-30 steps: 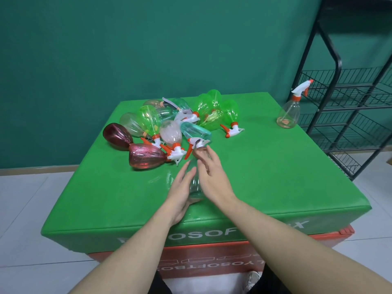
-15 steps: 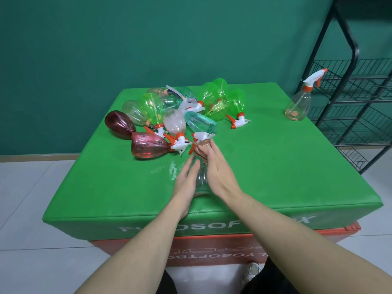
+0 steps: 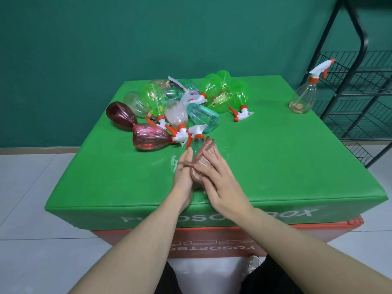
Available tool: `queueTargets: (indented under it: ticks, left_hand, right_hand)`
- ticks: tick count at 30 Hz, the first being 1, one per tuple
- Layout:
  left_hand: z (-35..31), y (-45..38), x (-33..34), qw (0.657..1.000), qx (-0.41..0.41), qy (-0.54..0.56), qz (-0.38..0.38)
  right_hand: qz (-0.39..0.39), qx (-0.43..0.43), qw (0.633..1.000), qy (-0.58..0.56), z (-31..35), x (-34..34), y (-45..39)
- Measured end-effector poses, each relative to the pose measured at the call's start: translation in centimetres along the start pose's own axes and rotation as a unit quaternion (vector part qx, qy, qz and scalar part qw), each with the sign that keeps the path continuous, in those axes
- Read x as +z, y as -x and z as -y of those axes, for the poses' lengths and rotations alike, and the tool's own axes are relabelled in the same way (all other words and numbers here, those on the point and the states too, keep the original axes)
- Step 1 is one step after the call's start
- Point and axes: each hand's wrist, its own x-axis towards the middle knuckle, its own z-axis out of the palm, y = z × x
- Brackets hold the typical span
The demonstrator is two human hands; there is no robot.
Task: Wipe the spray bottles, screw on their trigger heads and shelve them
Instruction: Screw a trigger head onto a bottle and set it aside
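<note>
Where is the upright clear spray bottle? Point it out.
In the head view, the upright clear spray bottle stands alone at the far right edge of the green box, beside the black wire rack.

Counter (image 3: 265, 166) bright green over a red base (image 3: 212, 240) with white lettering. Bottles: green (image 3: 216, 90), dark red (image 3: 148, 137), teal (image 3: 202, 116), clear (image 3: 302, 100). Trigger heads (image 3: 320, 68) white, orange-tipped. Cloth (image 3: 204, 160) pinkish-brown. Wall (image 3: 148, 39) dark green.

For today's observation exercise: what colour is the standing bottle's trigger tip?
Orange tip on a white trigger head, head view.

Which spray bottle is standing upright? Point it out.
The clear bottle alone at the box's far right corner, by the wire rack; the piled ones lie on their sides.
</note>
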Motion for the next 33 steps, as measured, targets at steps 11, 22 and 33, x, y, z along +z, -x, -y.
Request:
queueTargets:
  ticks: [11, 22, 33]
  left_hand:
    - [-0.1, 0.4, -0.7, 0.996, 0.02, 0.06, 0.058]
    - [0.2, 0.1, -1.2, 0.996, -0.007, 0.036, 0.087]
    - [0.0, -0.1, -1.6, 0.99, -0.03, 0.079, 0.114]
  right_hand:
    - [-0.013, -0.007, 0.999, 0.032, 0.7, -0.9, 0.0]
    - [0.036, 0.075, 0.995, 0.047, 2.1, -0.9, -5.0]
    - [0.051, 0.172, 0.983, 0.032, 2.6, -0.6, -7.8]
